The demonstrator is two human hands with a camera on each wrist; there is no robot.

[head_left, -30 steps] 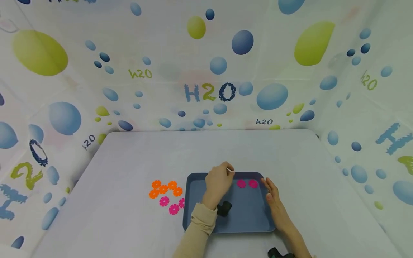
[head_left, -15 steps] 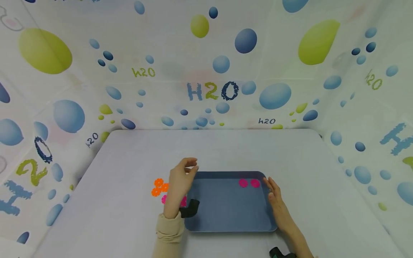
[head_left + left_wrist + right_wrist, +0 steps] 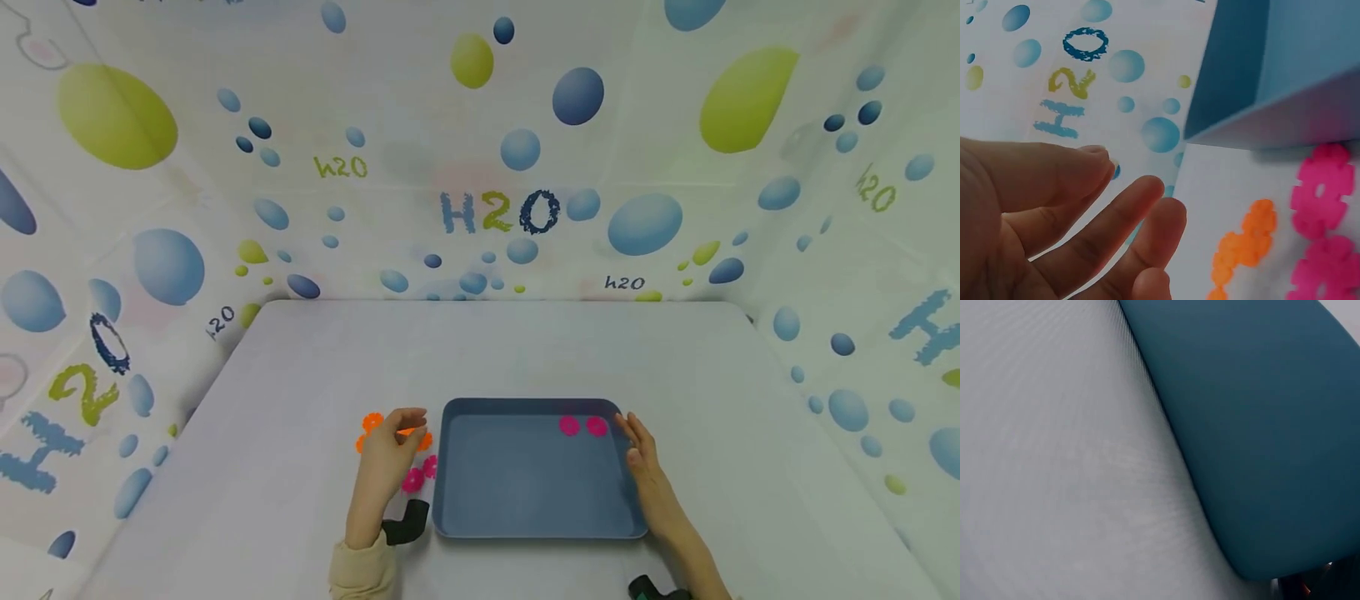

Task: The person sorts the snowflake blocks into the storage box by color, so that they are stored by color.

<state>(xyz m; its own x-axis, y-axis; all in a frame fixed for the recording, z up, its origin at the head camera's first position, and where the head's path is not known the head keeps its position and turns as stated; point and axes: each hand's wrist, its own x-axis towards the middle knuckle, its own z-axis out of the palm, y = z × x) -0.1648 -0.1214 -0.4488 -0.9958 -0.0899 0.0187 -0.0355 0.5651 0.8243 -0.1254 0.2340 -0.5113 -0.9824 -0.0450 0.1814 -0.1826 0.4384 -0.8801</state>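
Note:
My left hand (image 3: 386,458) hovers over small notched orange discs (image 3: 372,422) on the table, left of the blue tray (image 3: 540,483). Its thumb and fingers are loosely bent, and nothing shows between them in the left wrist view. Just below lie pink discs (image 3: 412,481) of the same notched kind, near the tray's left wall. Two more pink discs (image 3: 569,426) lie in the tray's far right corner. My right hand (image 3: 652,483) rests with extended fingers along the tray's right rim. In the right wrist view, only the tray wall (image 3: 1254,437) and tablecloth show, no fingers.
A white cloth covers the table (image 3: 510,350), which stretches behind and to both sides of the tray. A patterned curtain (image 3: 405,167) hangs around its back and sides. Black camera mounts (image 3: 408,523) sit on both wrists.
My left hand has moved left from above the tray's far side, then down to the orange discs. My right hand has stayed at the tray's right rim. The two pink discs in the tray look unmoved.

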